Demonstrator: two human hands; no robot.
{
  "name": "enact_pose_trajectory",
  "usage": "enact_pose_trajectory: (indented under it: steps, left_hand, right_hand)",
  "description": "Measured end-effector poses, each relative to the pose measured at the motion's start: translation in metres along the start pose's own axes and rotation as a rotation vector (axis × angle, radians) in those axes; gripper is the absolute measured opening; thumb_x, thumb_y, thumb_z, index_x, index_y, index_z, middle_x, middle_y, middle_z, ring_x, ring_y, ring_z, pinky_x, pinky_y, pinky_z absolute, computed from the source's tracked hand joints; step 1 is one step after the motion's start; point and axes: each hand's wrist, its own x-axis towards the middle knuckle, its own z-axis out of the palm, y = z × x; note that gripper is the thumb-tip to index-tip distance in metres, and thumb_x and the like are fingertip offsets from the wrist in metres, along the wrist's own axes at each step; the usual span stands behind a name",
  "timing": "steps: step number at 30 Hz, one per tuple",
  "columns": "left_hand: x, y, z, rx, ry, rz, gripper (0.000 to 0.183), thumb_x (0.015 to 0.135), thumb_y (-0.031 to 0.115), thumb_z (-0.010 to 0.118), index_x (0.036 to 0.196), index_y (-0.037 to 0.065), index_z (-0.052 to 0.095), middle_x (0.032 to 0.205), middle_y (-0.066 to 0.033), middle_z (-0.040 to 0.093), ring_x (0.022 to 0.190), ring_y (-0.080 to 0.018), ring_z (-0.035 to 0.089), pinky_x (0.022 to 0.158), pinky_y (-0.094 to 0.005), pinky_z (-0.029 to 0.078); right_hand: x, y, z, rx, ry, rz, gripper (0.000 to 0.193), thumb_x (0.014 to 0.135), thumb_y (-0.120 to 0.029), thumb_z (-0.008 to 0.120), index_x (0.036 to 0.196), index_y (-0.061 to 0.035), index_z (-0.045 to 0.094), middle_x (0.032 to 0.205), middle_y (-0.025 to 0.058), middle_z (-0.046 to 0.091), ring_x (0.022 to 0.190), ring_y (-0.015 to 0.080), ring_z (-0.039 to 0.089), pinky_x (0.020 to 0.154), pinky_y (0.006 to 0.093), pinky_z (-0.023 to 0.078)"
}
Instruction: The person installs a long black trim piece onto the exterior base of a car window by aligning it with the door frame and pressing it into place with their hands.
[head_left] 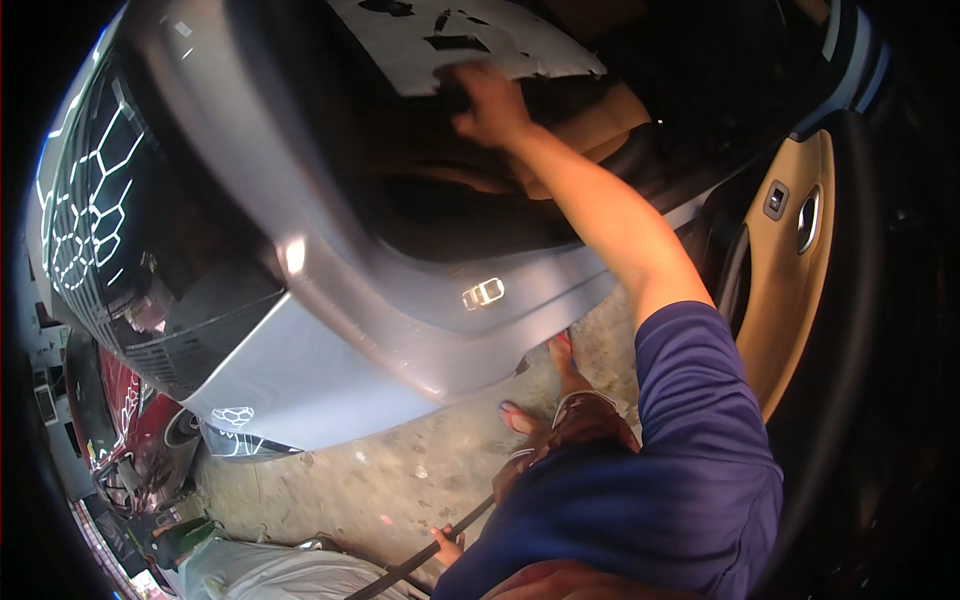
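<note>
My right hand [487, 108] reaches through the open door into the car [420, 345]. Its fingers are curled, and a dark shape shows under them; blur and shadow hide what it is. Just beyond it lies a white sheet [520, 55] with dark patches and a ragged edge. Tan and black trim [610, 125] is below my wrist. Low in the picture, my left hand [449, 546] is closed round a long dark hose-like tube [400, 572], which runs down to the lower edge and up behind my clothes.
The open car door [800, 230], tan inside, stands at my right. The silver car's rear glass [190, 270] curves away at left. A red vehicle [125, 420] is at far left. Pale covered material [270, 570] lies at lower left on the stained concrete floor [390, 470].
</note>
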Motion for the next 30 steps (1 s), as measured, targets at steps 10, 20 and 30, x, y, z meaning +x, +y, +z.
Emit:
enact_pose_trajectory:
  steps: [10,20,30]
  left_hand:
    - [0.026,-0.046,-0.051,-0.088,-0.023,0.130,0.035,0.104,0.040,0.052,0.101,0.006,0.058,0.105,-0.0095,0.066,0.102,-0.0210,0.061,0.082,-0.0411,0.051]
    - [0.143,-0.039,-0.114,-0.003,-0.226,0.310,0.047,0.102,0.050,0.055,0.120,0.007,0.061,0.110,-0.0082,0.069,0.101,-0.0183,0.063,0.085,-0.0346,0.050]
    - [0.185,0.009,-0.104,0.052,-0.303,0.329,0.048,0.102,0.050,0.053,0.108,0.003,0.063,0.103,-0.0079,0.073,0.089,-0.0165,0.065,0.076,-0.0325,0.050]
  right_hand:
    - [-0.075,-0.054,0.015,0.004,0.002,0.253,0.050,0.081,-0.021,0.076,0.128,-0.0120,0.063,0.127,0.0131,0.065,0.120,0.0353,0.059,0.101,0.0426,0.049]
    - [-0.538,-0.159,-0.083,-0.114,0.093,0.905,0.034,0.092,-0.027,0.072,0.111,-0.0006,0.065,0.105,0.0153,0.070,0.098,0.0286,0.067,0.088,0.0385,0.052]
    - [-0.810,-0.337,-0.383,-0.867,-0.167,1.624,0.064,0.080,-0.018,0.075,0.132,0.0026,0.044,0.122,0.0223,0.062,0.112,0.0391,0.062,0.095,0.0463,0.049]
